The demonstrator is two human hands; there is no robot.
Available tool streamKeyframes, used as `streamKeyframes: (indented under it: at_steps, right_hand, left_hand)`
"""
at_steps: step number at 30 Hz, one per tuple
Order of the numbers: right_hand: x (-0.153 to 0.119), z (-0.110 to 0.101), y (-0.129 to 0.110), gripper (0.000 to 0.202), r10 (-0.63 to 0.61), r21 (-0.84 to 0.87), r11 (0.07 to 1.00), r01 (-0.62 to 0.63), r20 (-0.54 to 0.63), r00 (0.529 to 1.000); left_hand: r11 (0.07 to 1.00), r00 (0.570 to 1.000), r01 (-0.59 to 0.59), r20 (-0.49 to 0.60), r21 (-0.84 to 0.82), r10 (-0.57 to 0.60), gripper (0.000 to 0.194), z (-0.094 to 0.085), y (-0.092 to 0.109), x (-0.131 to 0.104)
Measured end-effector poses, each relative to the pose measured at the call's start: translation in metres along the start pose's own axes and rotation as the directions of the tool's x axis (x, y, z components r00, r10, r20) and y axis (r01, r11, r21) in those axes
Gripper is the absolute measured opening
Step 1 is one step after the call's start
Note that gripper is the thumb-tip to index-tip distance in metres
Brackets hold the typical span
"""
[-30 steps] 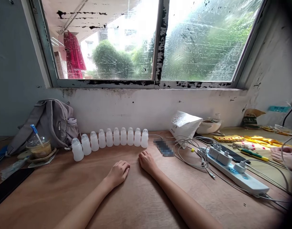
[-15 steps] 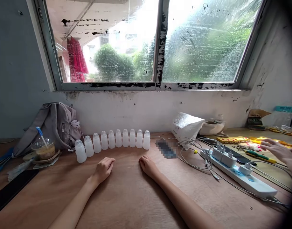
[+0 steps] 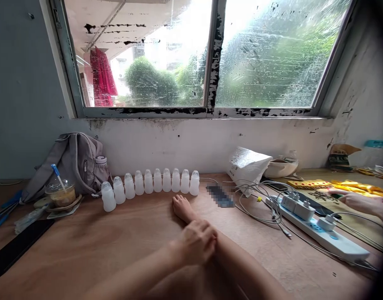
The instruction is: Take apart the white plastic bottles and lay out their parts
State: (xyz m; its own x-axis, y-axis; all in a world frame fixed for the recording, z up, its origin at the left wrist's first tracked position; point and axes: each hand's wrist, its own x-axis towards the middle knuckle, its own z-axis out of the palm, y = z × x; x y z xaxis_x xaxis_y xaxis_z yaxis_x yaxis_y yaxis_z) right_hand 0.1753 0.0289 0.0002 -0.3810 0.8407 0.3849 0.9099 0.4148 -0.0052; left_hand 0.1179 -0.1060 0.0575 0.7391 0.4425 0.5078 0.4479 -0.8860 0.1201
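Observation:
My left hand (image 3: 199, 241) lies across my right forearm, blurred a little, its fingers bent and pressed together against the skin. I see no object in it. My right hand (image 3: 182, 208) rests palm down on the wooden table (image 3: 132, 246), its fingers loosely laid on the surface and holding nothing. Just beyond it stands a curved row of several small frosted white bottles with clear domed caps; the right end bottle (image 3: 194, 183) is closest to this hand, and the left end bottle (image 3: 108, 198) stands nearer the front. All are upright.
At left are a grey backpack (image 3: 79, 162), an iced drink cup (image 3: 60, 193) and a black flat object (image 3: 21, 248). Rightward lie a pixelated dark item (image 3: 220, 196), a white bag (image 3: 248, 166), tangled cables and a power strip (image 3: 344, 246). Another person's hand (image 3: 360, 202) works at far right.
My left hand has left the table and crossed right onto my right forearm. My right hand has shifted slightly left and away from me. The other person's hand has moved left and lower.

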Motion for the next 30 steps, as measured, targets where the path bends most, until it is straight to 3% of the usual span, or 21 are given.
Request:
streamKeyframes:
  at_steps: [4,6,8,9,11,13,14,15,16,18,21,23,25,27,30]
  right_hand:
    - [0.01,0.006,-0.007,0.019,-0.002,0.004,1.0,0.002,-0.013,1.0]
    - [0.008,0.007,-0.005,0.018,0.012,0.008,1.0,-0.012,-0.024,1.0]
    - [0.005,0.008,-0.003,0.018,0.024,0.014,1.0,-0.024,-0.032,0.999]
    - [0.004,0.008,-0.002,0.018,0.029,0.017,0.999,-0.028,-0.035,0.999]
    - [0.004,0.009,-0.002,0.018,0.037,0.023,0.999,-0.036,-0.041,0.998]
    - [0.005,0.011,-0.002,0.019,0.048,0.03,0.998,-0.047,-0.048,0.998]
    - [0.006,0.011,-0.002,0.019,0.054,0.034,0.998,-0.053,-0.051,0.997]
    - [0.007,0.011,-0.003,0.019,0.059,0.038,0.998,-0.057,-0.053,0.997]
    - [0.007,0.012,-0.003,0.018,0.063,0.041,0.997,-0.06,-0.054,0.997]
    - [0.007,0.012,-0.003,0.017,0.067,0.046,0.997,-0.064,-0.055,0.996]
    - [0.005,0.011,-0.001,0.017,0.072,0.044,0.997,-0.07,-0.056,0.996]
    - [0.003,0.01,-0.001,0.017,0.075,0.039,0.997,-0.073,-0.054,0.996]
    - [0.003,0.01,-0.001,0.017,0.075,0.035,0.997,-0.073,-0.054,0.996]
    - [0.003,0.01,-0.001,0.017,0.075,0.034,0.997,-0.074,-0.053,0.996]
    - [0.003,0.01,0.0,0.014,0.078,0.04,0.996,-0.076,-0.05,0.996]
  left_hand:
    - [0.986,0.985,-0.163,0.048,-0.024,0.164,0.014,0.014,0.062,0.015]
    - [0.943,0.941,-0.332,0.058,-0.035,0.333,0.015,0.019,0.075,0.012]
    - [0.923,0.921,-0.384,0.062,-0.021,0.385,0.016,0.02,0.073,0.008]
    - [0.941,0.939,-0.338,0.065,-0.001,0.338,0.016,0.019,0.068,0.006]
    - [0.992,0.991,-0.117,0.062,0.039,0.114,0.019,0.015,0.051,0.003]
    - [0.988,0.988,0.148,0.04,0.051,-0.15,0.016,0.013,0.04,0.003]
    - [0.979,0.979,0.197,0.042,0.053,-0.199,0.015,0.015,0.039,0.003]
    - [0.984,0.983,0.169,0.058,0.055,-0.172,0.015,0.018,0.043,0.004]
    - [0.996,0.994,0.07,0.083,0.061,-0.075,0.017,0.023,0.051,0.005]
    - [0.98,0.975,-0.191,0.125,0.06,0.183,0.019,0.035,0.072,0.007]
    - [0.981,0.981,-0.192,0.027,0.041,0.191,0.019,0.047,0.089,0.009]
    - [0.979,0.979,-0.2,0.041,0.037,0.199,0.024,0.045,0.077,0.007]
    - [0.997,0.998,0.042,0.043,0.057,-0.044,0.022,0.037,0.047,0.003]
    - [0.965,0.968,0.239,0.049,0.107,-0.245,0.017,0.024,0.007,-0.006]
    - [0.906,0.923,0.385,-0.066,0.175,-0.38,0.016,-0.006,-0.053,-0.027]
